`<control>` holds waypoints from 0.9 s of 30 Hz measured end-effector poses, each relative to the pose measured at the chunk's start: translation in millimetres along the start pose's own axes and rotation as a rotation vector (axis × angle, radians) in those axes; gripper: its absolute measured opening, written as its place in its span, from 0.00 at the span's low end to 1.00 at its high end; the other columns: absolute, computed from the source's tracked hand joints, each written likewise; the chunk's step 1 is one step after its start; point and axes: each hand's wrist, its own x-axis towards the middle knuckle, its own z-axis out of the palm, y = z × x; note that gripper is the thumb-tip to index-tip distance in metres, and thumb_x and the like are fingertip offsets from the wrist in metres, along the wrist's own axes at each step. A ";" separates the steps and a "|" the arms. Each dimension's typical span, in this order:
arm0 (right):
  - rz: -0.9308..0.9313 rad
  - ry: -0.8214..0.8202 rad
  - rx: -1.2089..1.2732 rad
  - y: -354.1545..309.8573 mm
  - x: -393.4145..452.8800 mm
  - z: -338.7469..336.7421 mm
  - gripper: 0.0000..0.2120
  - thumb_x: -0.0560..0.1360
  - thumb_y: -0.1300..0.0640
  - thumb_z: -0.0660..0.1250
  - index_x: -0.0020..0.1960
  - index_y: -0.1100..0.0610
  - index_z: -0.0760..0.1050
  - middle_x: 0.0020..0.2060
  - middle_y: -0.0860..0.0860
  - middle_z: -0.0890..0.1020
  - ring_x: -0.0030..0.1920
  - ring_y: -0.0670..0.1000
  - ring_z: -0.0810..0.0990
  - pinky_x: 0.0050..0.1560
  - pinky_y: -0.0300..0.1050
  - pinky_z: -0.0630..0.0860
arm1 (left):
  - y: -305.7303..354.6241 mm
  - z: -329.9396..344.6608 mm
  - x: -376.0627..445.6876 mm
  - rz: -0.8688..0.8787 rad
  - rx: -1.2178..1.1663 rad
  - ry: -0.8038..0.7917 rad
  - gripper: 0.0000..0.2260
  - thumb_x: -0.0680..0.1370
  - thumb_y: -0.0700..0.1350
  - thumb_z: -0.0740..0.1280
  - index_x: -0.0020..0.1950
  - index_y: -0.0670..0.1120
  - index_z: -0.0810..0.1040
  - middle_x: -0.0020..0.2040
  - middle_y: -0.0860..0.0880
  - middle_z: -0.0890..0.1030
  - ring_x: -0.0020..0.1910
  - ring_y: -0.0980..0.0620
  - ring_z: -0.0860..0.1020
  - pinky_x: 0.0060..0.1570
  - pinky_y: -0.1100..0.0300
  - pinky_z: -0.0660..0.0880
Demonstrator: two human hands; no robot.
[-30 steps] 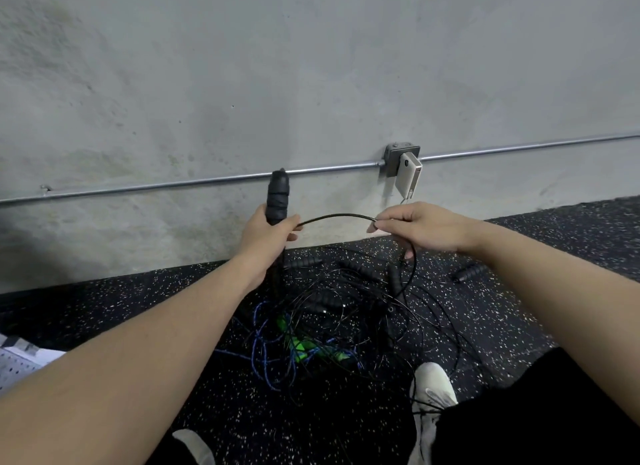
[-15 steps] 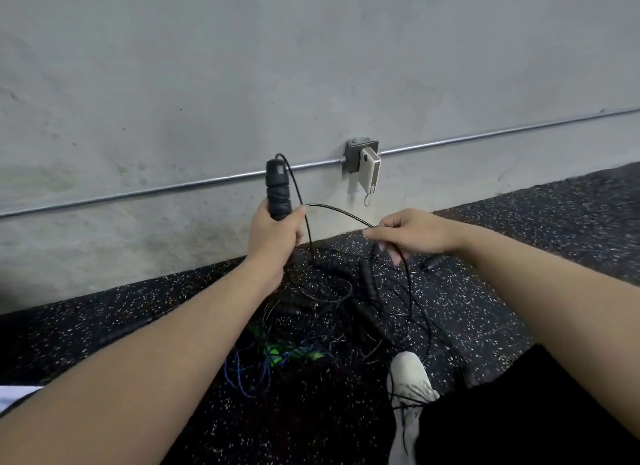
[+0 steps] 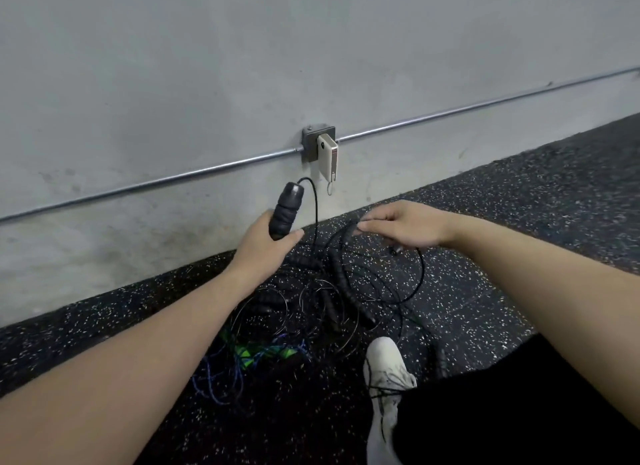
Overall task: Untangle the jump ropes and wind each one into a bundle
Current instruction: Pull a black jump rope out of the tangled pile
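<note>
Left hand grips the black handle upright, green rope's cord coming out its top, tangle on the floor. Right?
Not quite. In the head view the cord leaving the top of the black handle is black; the left hand grips that handle. The green rope lies in the floor tangle.

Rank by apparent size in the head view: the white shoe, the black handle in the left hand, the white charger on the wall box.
1. White shoe, though nearest the camera.
2. Black handle, partly hidden by the left hand.
3. White charger, farthest away.

Tangled black jump ropes [image 3: 332, 291] on floor.
</note>
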 end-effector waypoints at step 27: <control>-0.049 0.014 0.128 -22.3 -12.3 -11.0 0.12 0.83 0.46 0.59 0.60 0.42 0.80 0.26 0.43 0.71 0.30 0.48 0.68 0.33 0.37 0.70 | 16.1 -16.7 -6.5 0.004 0.080 0.243 0.07 0.80 0.45 0.69 0.57 0.49 0.74 0.44 0.53 0.76 0.38 0.58 0.72 0.36 0.64 0.66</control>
